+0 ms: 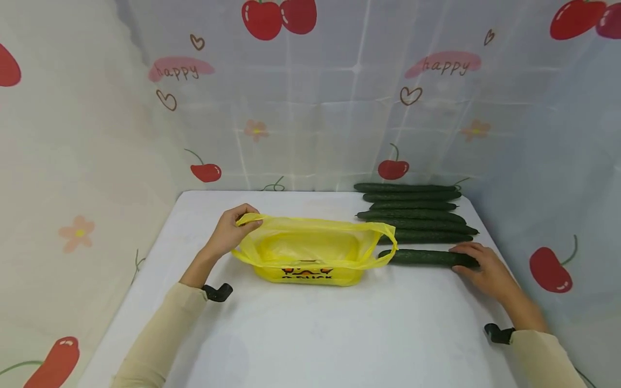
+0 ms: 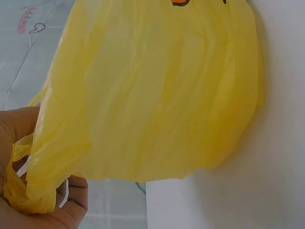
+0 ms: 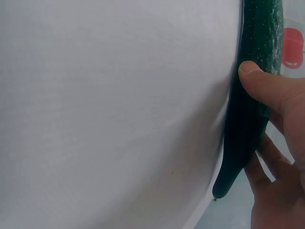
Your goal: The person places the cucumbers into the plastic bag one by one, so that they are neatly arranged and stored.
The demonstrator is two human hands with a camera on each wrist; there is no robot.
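Observation:
A yellow plastic bag (image 1: 310,245) with a printed duck design stands on the table, its mouth spread wide. My left hand (image 1: 235,231) grips the bag's left handle, and the left wrist view shows the thin plastic (image 2: 152,95) bunched between thumb and fingers. To the right, my right hand (image 1: 482,269) holds the right end of a dark green cucumber (image 1: 427,258). The thumb lies along the near side of this cucumber (image 3: 259,38) and the fingers go round its far side. The cucumber's left end reaches the bag's right handle loop (image 1: 390,245).
Several more cucumbers (image 1: 412,213) lie side by side in a stack of rows at the back right of the white table (image 1: 310,334). A patterned curtain (image 1: 320,108) with cherries and hearts hangs behind and on both sides. Each wrist wears a black camera mount (image 1: 218,292).

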